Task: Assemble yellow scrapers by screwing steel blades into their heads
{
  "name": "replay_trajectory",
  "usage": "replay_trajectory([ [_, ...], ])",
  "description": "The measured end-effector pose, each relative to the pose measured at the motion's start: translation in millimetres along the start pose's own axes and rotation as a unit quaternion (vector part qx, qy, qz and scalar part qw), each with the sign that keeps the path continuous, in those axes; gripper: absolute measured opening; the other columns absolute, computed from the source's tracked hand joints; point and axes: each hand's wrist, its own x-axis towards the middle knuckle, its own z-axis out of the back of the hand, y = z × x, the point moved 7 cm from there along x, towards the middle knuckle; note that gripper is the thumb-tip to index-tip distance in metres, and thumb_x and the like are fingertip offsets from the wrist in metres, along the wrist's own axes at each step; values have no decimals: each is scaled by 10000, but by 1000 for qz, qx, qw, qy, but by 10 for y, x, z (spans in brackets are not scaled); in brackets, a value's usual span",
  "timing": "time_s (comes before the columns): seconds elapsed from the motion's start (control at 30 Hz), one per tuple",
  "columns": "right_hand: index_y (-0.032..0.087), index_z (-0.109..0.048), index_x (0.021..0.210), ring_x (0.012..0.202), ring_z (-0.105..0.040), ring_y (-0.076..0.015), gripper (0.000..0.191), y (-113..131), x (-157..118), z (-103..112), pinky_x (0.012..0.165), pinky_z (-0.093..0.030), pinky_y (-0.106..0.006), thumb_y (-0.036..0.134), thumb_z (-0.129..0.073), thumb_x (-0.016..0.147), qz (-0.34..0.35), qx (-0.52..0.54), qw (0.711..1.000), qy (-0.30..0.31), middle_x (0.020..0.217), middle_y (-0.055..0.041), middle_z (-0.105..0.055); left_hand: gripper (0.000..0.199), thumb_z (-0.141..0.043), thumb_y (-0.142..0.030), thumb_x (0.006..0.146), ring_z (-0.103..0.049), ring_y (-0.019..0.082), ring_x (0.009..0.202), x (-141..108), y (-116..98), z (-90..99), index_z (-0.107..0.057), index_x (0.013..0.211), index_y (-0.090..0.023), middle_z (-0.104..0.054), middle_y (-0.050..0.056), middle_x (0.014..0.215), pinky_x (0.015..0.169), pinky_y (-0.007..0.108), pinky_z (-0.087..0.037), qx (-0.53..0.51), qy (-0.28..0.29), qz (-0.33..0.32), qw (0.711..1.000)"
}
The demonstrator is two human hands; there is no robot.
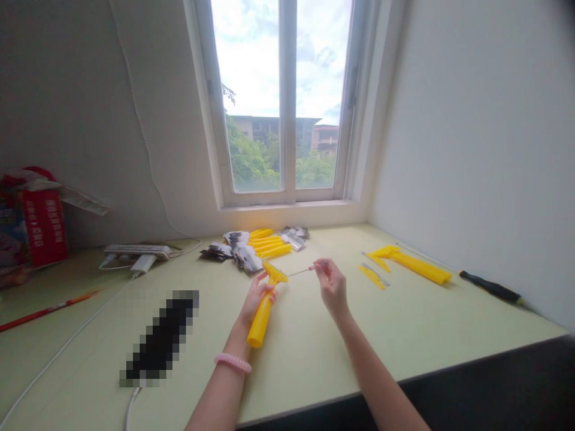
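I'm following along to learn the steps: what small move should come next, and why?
Perhaps ease the thin screwdriver squarely against the head of the yellow tool. The right hand already points the shaft there, and the left hand grips the tool; whether the tip touches is unclear.

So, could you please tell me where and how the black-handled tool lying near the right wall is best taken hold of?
Probably by the middle of its black handle, the thickest part, from above and the side away from the wall, since it lies lengthwise close to that wall.
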Motion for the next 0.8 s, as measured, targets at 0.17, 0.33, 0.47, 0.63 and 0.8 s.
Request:
replay_trajectory([
  [0.17, 181, -529, 822, 715, -572, -174, 164, 123, -41, -50, 688, -437, -292, 316, -436, 832, 44, -55, 997, 30, 745, -50, -615, 531, -527, -27, 627, -463, 46, 454, -50, -20, -41, -334, 1088, -208, -553, 26, 769, 407, 145, -349, 12, -4, -6, 1000],
  [0.33, 177, -535, 834, 729, -576, -172, 156, 123, -37, -70, 693, -440, -286, 298, -436, 834, 52, -60, 996, 37, 763, -53, -619, 513, -519, -27, 629, -464, 50, 457, -77, -33, -75, -339, 1075, -208, -547, 27, 767, 409, 149, -340, 11, 0, -5, 1000],
  [0.47, 179, -534, 842, 735, -580, -180, 168, 93, -32, -65, 689, -450, -296, 307, -425, 837, 43, -59, 997, 39, 773, -64, -623, 511, -526, -26, 623, -467, 51, 462, -81, -34, -74, -349, 1065, -210, -550, 30, 782, 408, 151, -339, 4, -4, -5, 1000],
  [0.63, 181, -539, 845, 734, -583, -179, 160, 76, -32, -70, 689, -453, -299, 299, -432, 830, 39, -54, 997, 43, 772, -62, -628, 519, -536, -28, 618, -465, 39, 455, -80, -34, -78, -351, 1068, -205, -555, 31, 787, 408, 138, -337, 3, 3, -7, 1000],
  [0.8, 180, -543, 845, 732, -584, -183, 166, 64, -30, -77, 689, -457, -306, 302, -433, 826, 39, -55, 997, 46, 774, -66, -631, 556, -556, -41, 615, -466, 31, 454, -79, -28, -65, -345, 1100, -211, -542, 11, 768, 411, 130, -345, -1, 3, -2, 1000],
])
